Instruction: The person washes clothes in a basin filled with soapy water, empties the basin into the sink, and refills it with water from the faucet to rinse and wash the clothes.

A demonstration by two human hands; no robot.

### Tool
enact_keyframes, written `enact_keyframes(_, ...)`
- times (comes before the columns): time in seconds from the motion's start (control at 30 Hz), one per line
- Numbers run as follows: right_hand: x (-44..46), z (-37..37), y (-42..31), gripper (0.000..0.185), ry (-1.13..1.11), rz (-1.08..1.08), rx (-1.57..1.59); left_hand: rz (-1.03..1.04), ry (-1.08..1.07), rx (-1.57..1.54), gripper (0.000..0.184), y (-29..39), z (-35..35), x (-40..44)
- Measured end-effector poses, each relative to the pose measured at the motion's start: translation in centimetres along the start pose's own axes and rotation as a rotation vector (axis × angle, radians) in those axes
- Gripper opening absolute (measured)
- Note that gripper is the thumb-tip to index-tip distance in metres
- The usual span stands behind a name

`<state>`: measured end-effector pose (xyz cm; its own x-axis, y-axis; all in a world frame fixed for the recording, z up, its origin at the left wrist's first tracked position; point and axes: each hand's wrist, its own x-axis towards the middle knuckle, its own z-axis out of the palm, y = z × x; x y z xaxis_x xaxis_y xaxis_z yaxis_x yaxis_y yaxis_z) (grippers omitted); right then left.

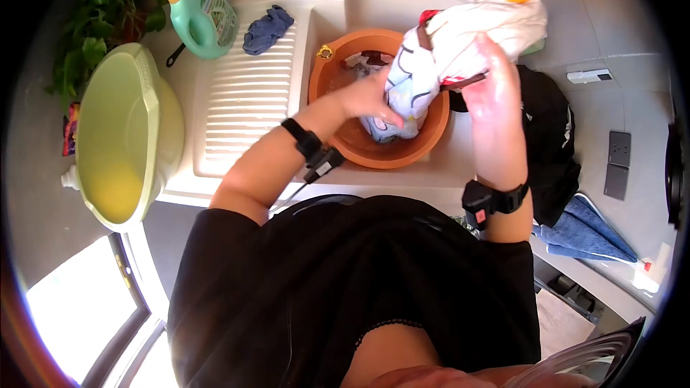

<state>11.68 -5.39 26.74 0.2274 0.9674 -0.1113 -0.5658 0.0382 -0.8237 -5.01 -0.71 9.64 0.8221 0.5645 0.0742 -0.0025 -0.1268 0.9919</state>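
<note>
A wet white garment with printed patterns, dark trim and an orange patch hangs bunched between my hands above an orange basin. My right hand is closed on its right side, lifting the upper part. My left hand grips the lower left part at the basin's opening, thumb pointing right. Part of the cloth reaches down into the basin, where more wet fabric lies. Some of my fingers are hidden behind the cloth.
The basin stands in a white sink with a ribbed drainboard. On it lie a crumpled blue cloth and a green detergent bottle. A yellow-green tub stands left. Black fabric and a blue towel lie right.
</note>
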Motion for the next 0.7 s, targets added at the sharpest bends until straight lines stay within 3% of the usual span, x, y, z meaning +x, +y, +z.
enact_keyframes(0.03, -0.1, 0.3, -0.8, 0.041, -0.029, 0.014, 0.046, -0.067, -0.082, -0.183, 0.113, -0.9, 1.3, -0.2)
enact_keyframes(0.1, -0.5, 0.9, -1.9, 0.040, -0.074, 0.009, 0.085, -0.105, -0.105, 0.010, 0.104, -5.0, 3.6, -0.2)
enact_keyframes(0.13, -0.7, 1.0, -2.2, 0.050, -0.009, 0.030, 0.007, -0.103, -0.062, 0.106, 0.096, -5.4, 4.6, 0.2)
enact_keyframes(0.2, -0.9, 0.8, -2.1, 0.051, -0.016, 0.002, 0.000, -0.115, 0.029, 0.287, 0.080, -4.3, 6.6, 0.6)
enact_keyframes(0.27, -1.0, 0.5, -1.9, 0.052, -0.023, -0.023, -0.009, -0.085, 0.043, 0.261, 0.068, -4.2, 7.9, 1.1)
enact_keyframes(0.37, -0.8, -0.6, -3.2, 0.054, -0.012, -0.092, -0.004, 0.004, -0.012, -0.025, 0.056, -5.9, 8.9, 1.4)
enact_keyframes(0.5, -0.8, -2.5, -5.5, 0.057, 0.026, -0.163, -0.064, 0.156, 0.060, -0.136, 0.054, 1.0, 8.0, 0.4)
enact_keyframes(0.6, -0.3, -5.5, -6.3, 0.057, 0.030, -0.178, -0.156, -0.062, -0.165, -0.221, 0.053, 6.0, 6.0, 0.9)
enact_keyframes(0.7, 0.1, -7.3, -5.6, 0.055, 0.048, -0.150, -0.225, 0.243, -0.134, -0.182, 0.049, 11.6, 4.5, 1.3)
